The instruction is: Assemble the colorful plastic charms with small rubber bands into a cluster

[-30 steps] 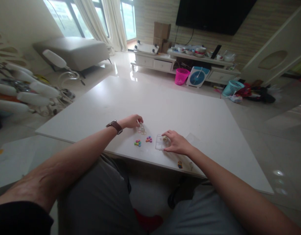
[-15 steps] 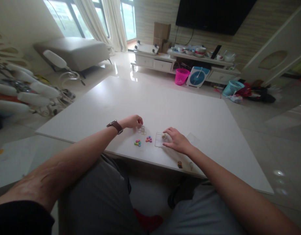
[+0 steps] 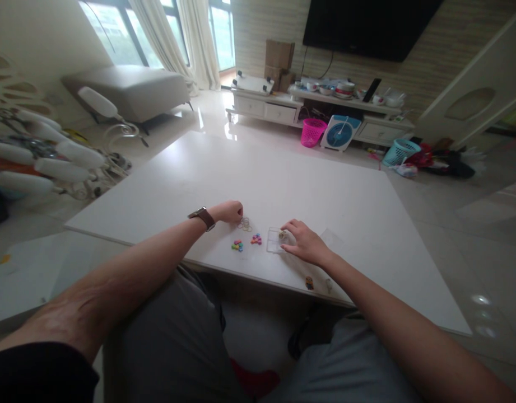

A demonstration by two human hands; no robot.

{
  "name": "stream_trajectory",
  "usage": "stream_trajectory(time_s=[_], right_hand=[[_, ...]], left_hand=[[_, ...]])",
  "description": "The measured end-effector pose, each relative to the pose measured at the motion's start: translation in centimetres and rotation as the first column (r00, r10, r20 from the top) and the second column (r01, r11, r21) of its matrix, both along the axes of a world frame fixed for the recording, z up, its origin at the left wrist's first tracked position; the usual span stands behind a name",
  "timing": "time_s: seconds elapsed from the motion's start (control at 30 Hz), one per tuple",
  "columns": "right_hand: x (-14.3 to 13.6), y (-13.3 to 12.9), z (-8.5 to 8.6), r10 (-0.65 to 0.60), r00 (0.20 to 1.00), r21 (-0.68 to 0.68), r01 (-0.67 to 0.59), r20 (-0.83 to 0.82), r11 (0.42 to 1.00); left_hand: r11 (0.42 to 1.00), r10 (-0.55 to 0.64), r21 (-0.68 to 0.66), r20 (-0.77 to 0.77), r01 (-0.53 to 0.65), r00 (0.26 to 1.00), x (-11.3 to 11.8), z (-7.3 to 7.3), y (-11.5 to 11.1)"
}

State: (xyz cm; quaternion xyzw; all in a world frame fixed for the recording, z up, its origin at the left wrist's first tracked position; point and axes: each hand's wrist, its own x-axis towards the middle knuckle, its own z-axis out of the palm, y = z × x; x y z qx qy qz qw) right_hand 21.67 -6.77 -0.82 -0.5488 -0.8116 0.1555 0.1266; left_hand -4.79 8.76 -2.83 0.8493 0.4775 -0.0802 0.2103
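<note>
This is a home's living room, as shown by the wide black flat-screen television (image 3: pixel 369 27) at upper right, the low white drawered cabinet (image 3: pixel 282 113) at upper centre, and the long cream fabric curtains (image 3: pixel 195 42) and grey padded ottoman (image 3: pixel 129 84) at upper left.

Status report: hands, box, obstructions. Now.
Left hand at loose rings, grip unclear. Right hand at clear box, small items inside. Colourful pieces left of box, blocking neither hand.
</note>
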Motion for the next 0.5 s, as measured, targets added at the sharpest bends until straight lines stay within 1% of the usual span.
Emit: stream_trajectory(time_s=[0.17, 0.33, 0.4, 0.5], right_hand=[[0.1, 0.1, 0.0, 0.006, 1.0, 0.01, -0.006, -0.001, 1.0], [0.1, 0.1, -0.2, 0.013, 1.0, 0.019, -0.013, 0.004, 1.0], [0.1, 0.1, -0.1, 0.015, 1.0, 0.015, -0.015, 0.004, 1.0], [0.0, 0.1, 0.0, 0.02, 1.0, 0.008, -0.02, -0.001, 1.0]], left_hand=[[0.999, 0.025, 0.024, -0.013, -0.024, 1.0, -0.6, 0.3, 0.7], [0.998, 0.03, 0.059, 0.047, -0.033, 0.998, -1.2, 0.5, 1.3], [1.0, 0.01, 0.022, 0.113, -0.012, 0.994, -1.1, 0.5, 1.2], [0.996, -0.018, -0.079, 0.227, 0.037, 0.974, -0.8, 0.4, 0.9]])
